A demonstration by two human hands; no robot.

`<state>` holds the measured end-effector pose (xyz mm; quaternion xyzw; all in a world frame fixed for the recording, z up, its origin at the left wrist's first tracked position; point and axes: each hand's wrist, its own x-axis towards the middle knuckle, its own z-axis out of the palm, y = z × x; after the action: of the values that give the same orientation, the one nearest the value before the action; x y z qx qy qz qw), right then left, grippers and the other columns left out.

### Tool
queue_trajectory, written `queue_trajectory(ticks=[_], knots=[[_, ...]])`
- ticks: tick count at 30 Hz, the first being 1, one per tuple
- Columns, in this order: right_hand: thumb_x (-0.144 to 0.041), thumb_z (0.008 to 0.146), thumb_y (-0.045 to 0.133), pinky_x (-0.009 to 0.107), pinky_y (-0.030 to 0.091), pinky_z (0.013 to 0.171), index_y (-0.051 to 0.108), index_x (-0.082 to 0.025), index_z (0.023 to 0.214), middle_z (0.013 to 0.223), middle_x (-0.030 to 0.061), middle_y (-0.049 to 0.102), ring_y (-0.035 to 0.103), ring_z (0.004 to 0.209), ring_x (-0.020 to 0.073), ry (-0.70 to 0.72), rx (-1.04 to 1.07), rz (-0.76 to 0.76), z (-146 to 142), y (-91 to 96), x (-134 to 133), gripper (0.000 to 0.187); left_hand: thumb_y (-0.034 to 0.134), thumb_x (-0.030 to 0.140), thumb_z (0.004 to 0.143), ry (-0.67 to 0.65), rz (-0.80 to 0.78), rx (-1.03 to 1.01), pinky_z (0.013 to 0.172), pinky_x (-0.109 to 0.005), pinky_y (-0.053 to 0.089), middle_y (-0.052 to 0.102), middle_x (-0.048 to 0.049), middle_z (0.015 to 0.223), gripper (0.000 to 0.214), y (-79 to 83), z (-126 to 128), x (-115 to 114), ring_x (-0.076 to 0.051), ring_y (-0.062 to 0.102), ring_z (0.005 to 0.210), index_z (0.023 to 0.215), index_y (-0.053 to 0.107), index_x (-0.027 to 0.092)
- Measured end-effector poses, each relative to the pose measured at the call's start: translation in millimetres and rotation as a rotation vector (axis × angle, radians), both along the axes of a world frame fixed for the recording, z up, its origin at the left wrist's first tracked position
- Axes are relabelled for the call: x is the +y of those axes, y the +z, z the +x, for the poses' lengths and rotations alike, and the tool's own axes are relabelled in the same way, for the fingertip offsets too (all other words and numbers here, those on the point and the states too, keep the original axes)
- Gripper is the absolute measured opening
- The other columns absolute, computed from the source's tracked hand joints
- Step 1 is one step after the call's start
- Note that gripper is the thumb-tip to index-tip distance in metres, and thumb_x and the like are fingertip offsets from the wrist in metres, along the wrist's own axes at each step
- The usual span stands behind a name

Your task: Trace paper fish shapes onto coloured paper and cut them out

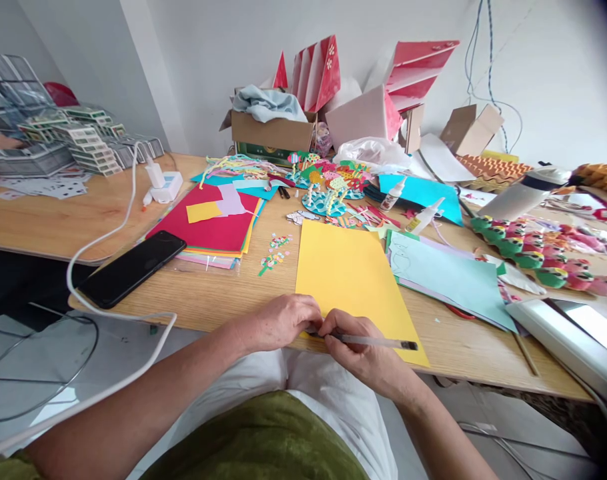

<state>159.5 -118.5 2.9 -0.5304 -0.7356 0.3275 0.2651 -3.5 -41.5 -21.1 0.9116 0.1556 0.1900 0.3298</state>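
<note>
Lower centre, a grey stick (376,342), right hand (359,357) clamping it, is seemingly being aligned over yellow rectangular paper (346,267), demanding steadiness; left hand (286,321), grip unclear.

No text, label, brand or number can be read — not one sign.

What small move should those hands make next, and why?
Perhaps shift the left hand aside to steady the yellow paper: that hand crowds the front end of the pencil, which the right hand holds over the paper's near edge.
</note>
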Motion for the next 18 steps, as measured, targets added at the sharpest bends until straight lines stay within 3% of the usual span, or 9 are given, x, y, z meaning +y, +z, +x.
queue_trajectory(ticks=[18], knots=[[-0.011,0.075,0.044,0.019,0.030,0.046,0.050,-0.019,0.072,0.059,-0.0048,0.048,0.039,0.051,0.0082,-0.008,0.037,-0.037,1.5,0.2,-0.1,0.011,0.043,0.004,0.083,0.001,-0.027,0.015,0.074,-0.020,0.040,0.061,-0.0028,0.084,0.021,1.3,0.1,-0.3,-0.012,0.054,0.081,0.081,0.061,0.014]])
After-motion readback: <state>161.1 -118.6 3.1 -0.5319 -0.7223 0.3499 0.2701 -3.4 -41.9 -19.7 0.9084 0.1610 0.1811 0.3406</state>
